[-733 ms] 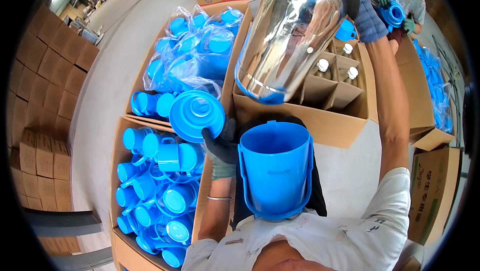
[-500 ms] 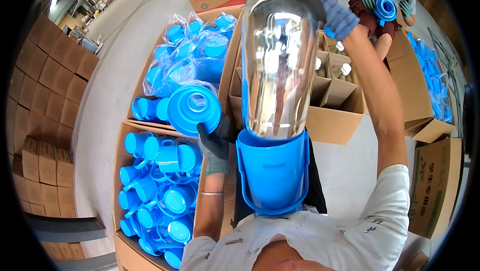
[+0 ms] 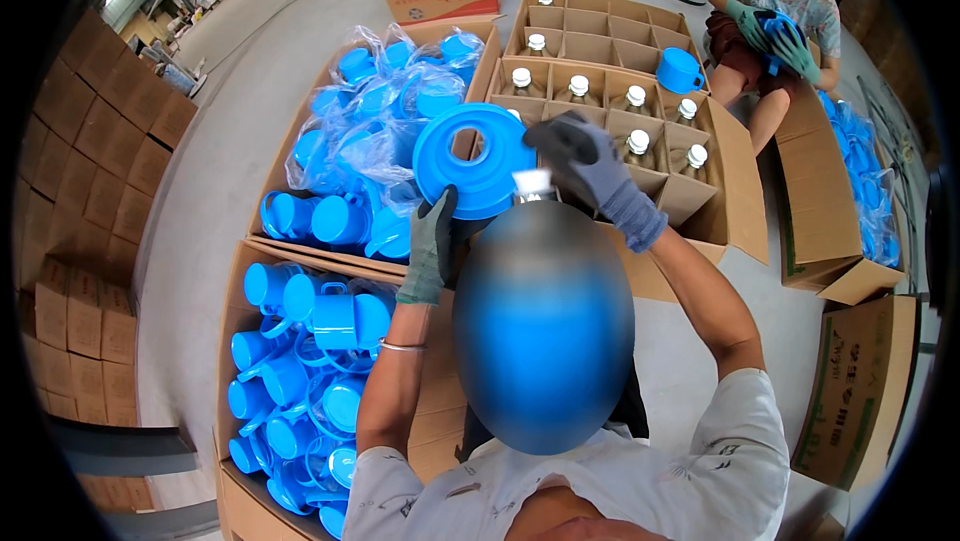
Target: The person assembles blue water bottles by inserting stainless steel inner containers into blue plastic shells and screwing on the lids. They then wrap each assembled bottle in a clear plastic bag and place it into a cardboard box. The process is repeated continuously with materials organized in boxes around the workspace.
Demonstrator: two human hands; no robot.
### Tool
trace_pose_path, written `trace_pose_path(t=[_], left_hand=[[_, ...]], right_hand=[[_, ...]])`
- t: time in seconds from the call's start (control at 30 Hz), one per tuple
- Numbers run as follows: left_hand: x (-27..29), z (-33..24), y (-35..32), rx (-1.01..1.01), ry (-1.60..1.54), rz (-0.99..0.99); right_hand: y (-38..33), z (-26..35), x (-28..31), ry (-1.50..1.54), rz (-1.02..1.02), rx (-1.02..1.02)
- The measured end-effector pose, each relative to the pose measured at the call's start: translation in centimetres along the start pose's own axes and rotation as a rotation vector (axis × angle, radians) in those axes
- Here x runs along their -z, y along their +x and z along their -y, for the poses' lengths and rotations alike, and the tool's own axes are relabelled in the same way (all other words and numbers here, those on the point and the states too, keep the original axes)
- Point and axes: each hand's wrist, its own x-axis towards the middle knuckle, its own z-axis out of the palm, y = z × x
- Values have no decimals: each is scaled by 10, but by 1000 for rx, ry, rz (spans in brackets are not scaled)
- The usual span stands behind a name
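My gloved left hand (image 3: 437, 241) is closed on the lower edge of a blue plastic flask collar (image 3: 432, 156), a wide ring with a round hole. Beside the collar's right rim, my gloved right hand (image 3: 590, 166) has half-bent fingers with nothing seen in them. Whether it touches the rim is unclear. Below both hands a blue flask body (image 3: 545, 341) stands at my lap, mostly smeared by a blur. A white-tipped silver neck (image 3: 533, 184) of the glass liner sticks up at its top.
On the left stand cartons of blue cups (image 3: 335, 321) and bagged blue parts (image 3: 375, 101). Ahead, a divided carton (image 3: 735, 171) holds several white-tipped liners, with a blue cup (image 3: 680, 71) on it. A co-worker's gloved hands (image 3: 780, 41) hold a blue part at far right.
The silver liner has gone down into the blue flask body, and my right hand has let go of it. My left hand has brought the collar right and up, nearer the neck.
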Motion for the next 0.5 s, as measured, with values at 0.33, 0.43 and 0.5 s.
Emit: trace_pose_path(t=[0.33,0.43,0.5], left_hand=[[-36,-27,-41,10,269,468],[-21,-11,-28,107,105,537],[8,12,-19,-128,648,540]], right_hand=[[-28,-14,22,641,338,-371],[-28,31,18,697,272,-544],[-33,41,13,639,257,-462]])
